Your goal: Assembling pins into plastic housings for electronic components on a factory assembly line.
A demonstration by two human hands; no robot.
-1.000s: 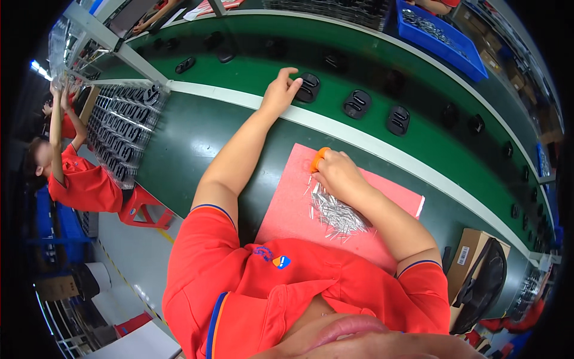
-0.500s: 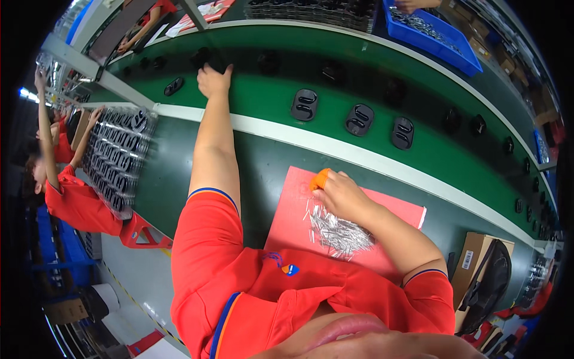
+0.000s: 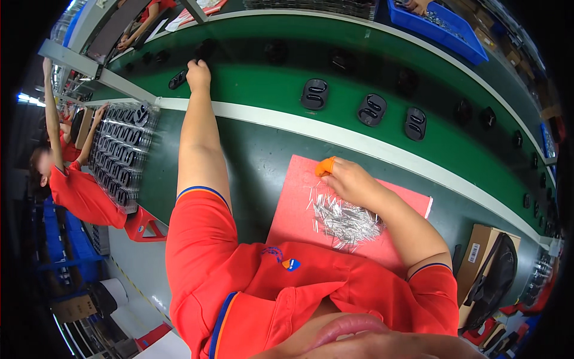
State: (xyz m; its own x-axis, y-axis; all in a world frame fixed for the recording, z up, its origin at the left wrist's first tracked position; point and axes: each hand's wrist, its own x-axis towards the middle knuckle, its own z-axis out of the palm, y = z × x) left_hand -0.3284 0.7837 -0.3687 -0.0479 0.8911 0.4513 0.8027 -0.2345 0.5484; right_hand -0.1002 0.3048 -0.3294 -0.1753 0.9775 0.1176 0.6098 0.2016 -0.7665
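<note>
My left hand [image 3: 198,74] reaches far out over the green conveyor belt [image 3: 263,84] and rests its fingers on a black plastic part [image 3: 203,51] at the belt's far side. My right hand [image 3: 350,179] lies on a red mat [image 3: 293,203], an orange finger cot [image 3: 324,166] on its fingertip, beside a heap of thin metal pins [image 3: 344,216]. Whether the right fingers pinch a pin is hidden. Three black oval parts [image 3: 372,109] ride the belt ahead of the mat.
A tray of several black parts [image 3: 122,152] stands at the left of the bench, where a person in a red shirt [image 3: 75,191] works. A blue bin [image 3: 439,24] sits beyond the belt. A cardboard box and black fan [image 3: 493,272] stand at the right.
My left arm has stretched further left and farther across the belt, from the white belt edge to the black part at the far side. The right hand stays on the mat.
</note>
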